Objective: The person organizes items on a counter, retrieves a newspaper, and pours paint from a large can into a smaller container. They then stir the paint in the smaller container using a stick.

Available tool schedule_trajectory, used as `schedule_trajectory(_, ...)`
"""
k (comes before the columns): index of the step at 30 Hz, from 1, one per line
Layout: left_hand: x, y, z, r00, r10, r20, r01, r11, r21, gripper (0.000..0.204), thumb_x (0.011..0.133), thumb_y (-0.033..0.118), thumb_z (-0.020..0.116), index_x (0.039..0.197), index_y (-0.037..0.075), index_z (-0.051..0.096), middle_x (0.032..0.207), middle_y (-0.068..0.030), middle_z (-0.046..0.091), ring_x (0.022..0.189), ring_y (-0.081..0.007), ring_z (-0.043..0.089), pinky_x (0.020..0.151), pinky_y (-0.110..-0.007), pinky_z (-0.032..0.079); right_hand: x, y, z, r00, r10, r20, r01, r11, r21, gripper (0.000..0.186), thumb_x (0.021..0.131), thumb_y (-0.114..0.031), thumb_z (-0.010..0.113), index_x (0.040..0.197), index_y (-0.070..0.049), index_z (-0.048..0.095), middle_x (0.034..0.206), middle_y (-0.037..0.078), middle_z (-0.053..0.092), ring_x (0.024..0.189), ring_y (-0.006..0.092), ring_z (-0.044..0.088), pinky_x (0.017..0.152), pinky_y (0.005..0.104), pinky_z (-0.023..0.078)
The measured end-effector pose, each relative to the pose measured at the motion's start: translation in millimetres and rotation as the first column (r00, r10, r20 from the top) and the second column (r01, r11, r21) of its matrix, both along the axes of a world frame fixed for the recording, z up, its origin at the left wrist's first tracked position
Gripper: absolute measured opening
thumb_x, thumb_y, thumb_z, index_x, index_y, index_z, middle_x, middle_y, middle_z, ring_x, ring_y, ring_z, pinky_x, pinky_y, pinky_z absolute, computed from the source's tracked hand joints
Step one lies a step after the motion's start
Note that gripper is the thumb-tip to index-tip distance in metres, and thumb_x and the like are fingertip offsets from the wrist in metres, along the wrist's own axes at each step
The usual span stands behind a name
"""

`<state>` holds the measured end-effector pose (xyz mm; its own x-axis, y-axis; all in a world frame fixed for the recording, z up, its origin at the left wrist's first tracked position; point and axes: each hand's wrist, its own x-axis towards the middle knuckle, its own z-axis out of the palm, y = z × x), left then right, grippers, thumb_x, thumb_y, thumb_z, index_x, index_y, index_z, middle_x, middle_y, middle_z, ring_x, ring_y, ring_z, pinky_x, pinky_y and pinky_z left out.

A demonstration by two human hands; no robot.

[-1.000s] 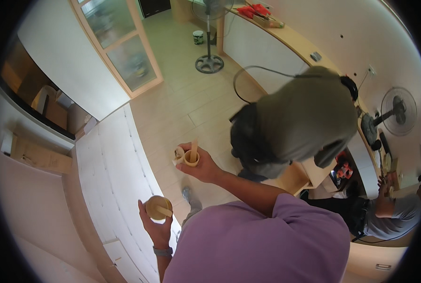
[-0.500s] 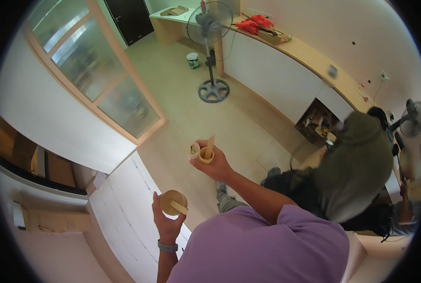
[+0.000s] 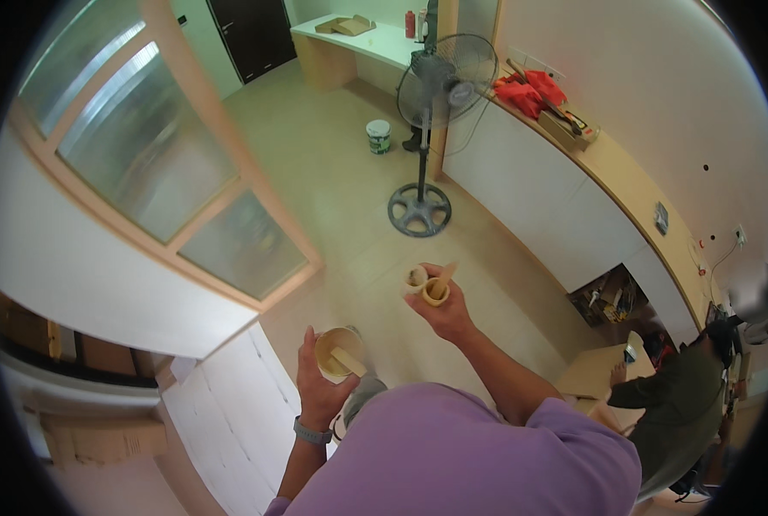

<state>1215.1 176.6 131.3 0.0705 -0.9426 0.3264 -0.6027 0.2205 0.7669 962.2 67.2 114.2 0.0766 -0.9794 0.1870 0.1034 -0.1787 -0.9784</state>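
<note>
My left hand (image 3: 322,384) holds a small round cup (image 3: 336,351) of tan paste with a flat wooden stick resting in it. My right hand (image 3: 442,315) is raised further out and grips two small cups (image 3: 425,286) together, one with a wooden stick standing up in it. Both hands are held in front of my purple shirt, above the tiled floor. A watch sits on my left wrist.
A standing fan (image 3: 431,103) is on the floor ahead. A white counter with a wooden top (image 3: 608,172) runs along the right, red cloth (image 3: 526,90) on it. A glass-panelled door (image 3: 160,163) stands left. A white panel (image 3: 229,404) lies below. Another person (image 3: 694,387) works at lower right.
The view has swung up and away from the other person, who now sits at the lower right. My hands keep hold of the cups, and the right hand has lifted further from the left.
</note>
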Motion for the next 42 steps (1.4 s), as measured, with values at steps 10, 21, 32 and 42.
schedule_trajectory(10,89,-263,0,0.953,-0.275,0.126,0.282,0.958,-0.045,0.105,0.066,0.023,0.091,0.151,0.001,0.034,0.123,-0.0197,0.059,0.113,-0.0358,0.062,0.094,-0.043,0.053,59,-165,-9,0.977,-0.211,-0.016,0.212,0.969,0.13,0.05,0.088,-0.007,0.075,0.132,0.0,0.052,0.112,0.003,0.063,0.1,0.0088,0.059,0.087,0.0258,0.049)
schedule_trajectory(21,127,-496,13,0.987,-0.144,0.071,0.146,0.989,-0.017,0.104,0.068,0.017,0.089,0.153,0.0,0.031,0.128,-0.0207,0.057,0.114,-0.0365,0.06,0.096,-0.043,0.051,151,-476,10,0.989,-0.149,0.0,0.149,0.989,0.003,0.049,0.088,-0.011,0.077,0.13,0.001,0.056,0.103,0.001,0.067,0.092,0.007,0.061,0.083,0.0249,0.051)
schedule_trajectory(32,117,-694,6,0.954,0.21,-0.214,-0.159,0.96,0.232,0.103,0.072,0.016,0.085,0.154,-0.003,0.026,0.134,-0.019,0.052,0.122,-0.0309,0.055,0.107,-0.039,0.042,287,-834,41,0.968,0.092,0.233,-0.052,0.983,-0.173,0.048,0.086,-0.017,0.077,0.128,-0.003,0.059,0.103,0.004,0.067,0.094,0.0123,0.063,0.086,0.0293,0.052)
schedule_trajectory(42,197,-953,-44,0.953,0.264,-0.148,-0.243,0.958,0.15,0.101,0.074,0.018,0.086,0.154,-0.002,0.028,0.139,-0.0174,0.05,0.127,-0.0295,0.053,0.109,-0.04,0.041,273,-1066,6,0.993,0.058,0.107,-0.052,0.997,-0.062,0.049,0.087,-0.017,0.079,0.129,-0.003,0.059,0.1,0.001,0.066,0.093,0.0088,0.06,0.084,0.0273,0.051)
